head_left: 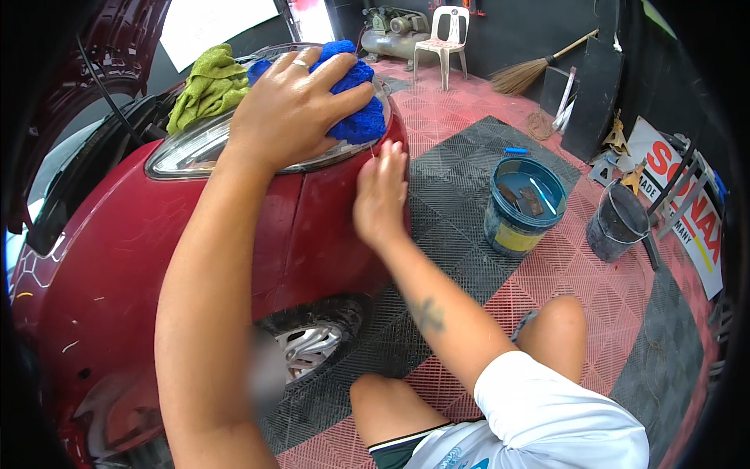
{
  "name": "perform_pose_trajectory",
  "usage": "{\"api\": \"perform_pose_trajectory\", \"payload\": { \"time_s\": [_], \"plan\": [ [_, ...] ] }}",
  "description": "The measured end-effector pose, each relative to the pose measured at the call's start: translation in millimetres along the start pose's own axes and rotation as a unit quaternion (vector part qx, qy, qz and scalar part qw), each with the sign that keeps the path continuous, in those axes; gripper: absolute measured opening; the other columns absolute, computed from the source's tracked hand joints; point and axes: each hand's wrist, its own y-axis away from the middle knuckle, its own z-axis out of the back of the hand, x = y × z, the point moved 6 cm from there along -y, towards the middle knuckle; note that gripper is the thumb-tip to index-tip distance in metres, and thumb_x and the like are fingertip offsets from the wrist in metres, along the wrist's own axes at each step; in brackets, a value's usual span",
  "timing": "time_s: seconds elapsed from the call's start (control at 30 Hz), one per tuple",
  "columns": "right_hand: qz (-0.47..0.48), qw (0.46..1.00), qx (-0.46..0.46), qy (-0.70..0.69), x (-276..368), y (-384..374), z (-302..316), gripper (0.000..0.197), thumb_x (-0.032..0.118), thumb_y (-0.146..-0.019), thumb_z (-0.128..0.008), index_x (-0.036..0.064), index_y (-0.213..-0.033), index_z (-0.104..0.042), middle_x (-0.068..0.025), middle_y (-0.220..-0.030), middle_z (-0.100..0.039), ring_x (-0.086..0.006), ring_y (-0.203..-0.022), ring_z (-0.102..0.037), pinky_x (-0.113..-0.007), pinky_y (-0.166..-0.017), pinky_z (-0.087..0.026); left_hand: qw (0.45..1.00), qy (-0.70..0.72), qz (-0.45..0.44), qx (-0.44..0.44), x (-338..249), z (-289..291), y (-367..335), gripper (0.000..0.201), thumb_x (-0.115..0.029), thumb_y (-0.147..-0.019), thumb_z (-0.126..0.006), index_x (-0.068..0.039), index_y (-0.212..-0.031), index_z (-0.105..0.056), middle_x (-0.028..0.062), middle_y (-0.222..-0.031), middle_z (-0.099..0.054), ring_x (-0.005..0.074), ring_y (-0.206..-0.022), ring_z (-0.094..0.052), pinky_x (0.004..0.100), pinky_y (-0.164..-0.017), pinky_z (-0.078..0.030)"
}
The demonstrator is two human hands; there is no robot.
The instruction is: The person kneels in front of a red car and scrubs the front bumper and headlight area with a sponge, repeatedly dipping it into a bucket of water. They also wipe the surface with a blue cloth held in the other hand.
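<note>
My left hand point(293, 109) is closed over a bunched blue cloth point(363, 121), pressing it on the headlight point(195, 152) of a dark red car point(226, 234). A ring shows on one of its fingers. Beside that hand, a crumpled green cloth point(209, 90) lies over the top edge of the headlight. Lower and to the right, my right hand point(381, 195) is held flat at the rounded front corner of the car, its fingers stretched upward and holding nothing. Whether its palm touches the paint I cannot tell.
A blue-green bucket point(500, 223) holding water and dark pads stands right of the car, with a dark bucket point(613, 230) beyond. The hood point(117, 39) is raised. Near my knees is the front wheel point(312, 348). Farther back are a white chair point(443, 47), a compressor point(391, 43) and a broom point(523, 74).
</note>
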Motion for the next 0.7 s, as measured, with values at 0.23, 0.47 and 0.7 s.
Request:
{"api": "perform_pose_trajectory", "payload": {
  "time_s": [0.23,0.47,0.7],
  "plan": [
    [0.109,0.993,0.028,0.026,27.0,40.1,-11.7,0.073,0.05,-0.116,-0.024,0.0012,-0.17,-0.015,-0.024,-0.179,-0.005,-0.0403,-0.166,-0.001,-0.063,-0.13,-0.006,1.0,0.01,-0.001,0.002,3.6,2.4,5.6,0.077,-0.026,-0.055,-0.097,-0.027,-0.128,-0.071,0.0069,-0.141,-0.064,0.0418,-0.123,-0.066,0.0517,-0.104,-0.055],
    [0.052,0.998,0.041,-0.011,26.6,35.1,-16.9,0.073,0.05,-0.116,-0.022,0.0011,-0.17,-0.016,-0.0233,-0.179,-0.005,-0.0391,-0.167,-0.001,-0.063,-0.13,-0.007,1.0,-0.006,0.003,0.009,9.2,6.3,10.3,0.081,-0.025,-0.054,-0.097,-0.028,-0.13,-0.069,0.0068,-0.142,-0.063,0.0423,-0.123,-0.067,0.0522,-0.105,-0.055],
    [-0.103,0.986,0.106,-0.082,-91.4,-133.0,62.7,0.06,0.046,-0.115,-0.038,0.0012,-0.149,-0.06,-0.0234,-0.151,-0.061,-0.0302,-0.144,-0.054,-0.039,-0.122,-0.038,1.0,-0.003,0.0,-0.01,4.3,6.1,0.1,0.08,-0.029,-0.056,-0.097,-0.028,-0.13,-0.068,0.007,-0.142,-0.063,0.0425,-0.123,-0.067,0.0513,-0.105,-0.056]
  ]
}}
